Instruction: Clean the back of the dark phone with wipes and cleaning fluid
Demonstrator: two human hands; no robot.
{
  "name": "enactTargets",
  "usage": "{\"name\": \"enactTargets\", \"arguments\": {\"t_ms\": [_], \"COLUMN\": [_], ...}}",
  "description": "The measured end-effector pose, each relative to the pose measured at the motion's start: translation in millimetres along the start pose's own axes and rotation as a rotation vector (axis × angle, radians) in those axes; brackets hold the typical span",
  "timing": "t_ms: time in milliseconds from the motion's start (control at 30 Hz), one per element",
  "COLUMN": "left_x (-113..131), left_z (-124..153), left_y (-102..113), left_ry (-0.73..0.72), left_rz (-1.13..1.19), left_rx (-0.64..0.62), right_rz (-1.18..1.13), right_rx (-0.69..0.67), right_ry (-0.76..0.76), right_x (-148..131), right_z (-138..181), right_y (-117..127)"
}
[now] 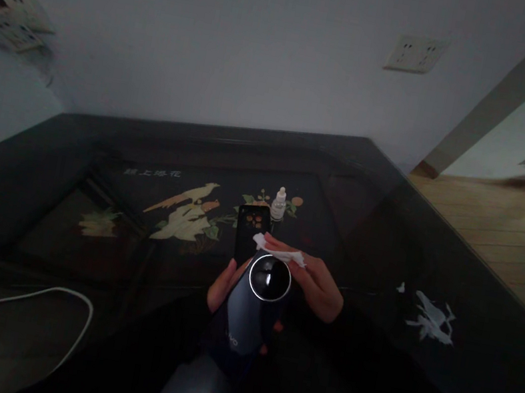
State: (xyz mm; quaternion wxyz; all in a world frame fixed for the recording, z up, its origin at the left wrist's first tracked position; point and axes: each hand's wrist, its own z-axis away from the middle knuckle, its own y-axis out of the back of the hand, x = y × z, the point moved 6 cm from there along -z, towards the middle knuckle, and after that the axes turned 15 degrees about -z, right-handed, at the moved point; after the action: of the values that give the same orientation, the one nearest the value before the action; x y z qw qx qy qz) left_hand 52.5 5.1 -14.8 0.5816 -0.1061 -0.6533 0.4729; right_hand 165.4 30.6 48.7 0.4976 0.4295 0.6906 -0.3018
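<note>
My left hand (pixel 225 285) is wrapped round a dark blue phone (pixel 247 316), held back side up with its round camera ring toward the far end. My right hand (pixel 316 280) pinches a small white wipe (pixel 278 251) just above the camera ring. A black phone case (pixel 251 228) lies on the table behind the phone. Beside the case stands a small clear dropper bottle (pixel 279 203) with a white cap.
The dark table (pixel 85 219) has a glass top over painted birds and flowers. A white cable (pixel 46 297) loops at the near left. White scraps (pixel 431 318) lie at the right. A wall socket (pixel 414 52) sits high on the wall; wooden floor lies to the right.
</note>
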Motion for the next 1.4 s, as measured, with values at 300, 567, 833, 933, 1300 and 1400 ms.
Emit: {"name": "enactTargets", "arguments": {"t_ms": [300, 567, 833, 933, 1300, 1400], "left_x": [15.1, 29.4, 22.5, 19.0, 31.4, 30.6], "left_z": [1.7, -5.6, -4.6, -2.2, -4.4, -3.3], "left_y": [18.3, 33.0, 46.1, 45.7, 45.5, 42.6], "left_ry": [-0.146, -0.266, -0.242, -0.184, -0.206, -0.220], "left_rz": [0.027, 0.095, 0.121, 0.130, 0.177, 0.191], "left_rx": [0.284, 0.464, 0.432, 0.389, 0.422, 0.390], "right_rz": [0.446, 0.787, 0.685, 0.645, -0.394, -0.711], "right_rx": [0.027, -0.138, -0.381, -0.458, 0.292, 0.645], "right_ry": [0.177, 0.263, 0.276, 0.318, -0.083, -0.253], "right_x": [2.1, 7.9, 9.0, 8.7, 20.5, 42.4], "right_z": [7.5, 13.3, 18.9, 23.0, 25.6, 28.7], "right_y": [-2.7, -25.4, -50.5, -60.8, -14.6, 6.9]}}
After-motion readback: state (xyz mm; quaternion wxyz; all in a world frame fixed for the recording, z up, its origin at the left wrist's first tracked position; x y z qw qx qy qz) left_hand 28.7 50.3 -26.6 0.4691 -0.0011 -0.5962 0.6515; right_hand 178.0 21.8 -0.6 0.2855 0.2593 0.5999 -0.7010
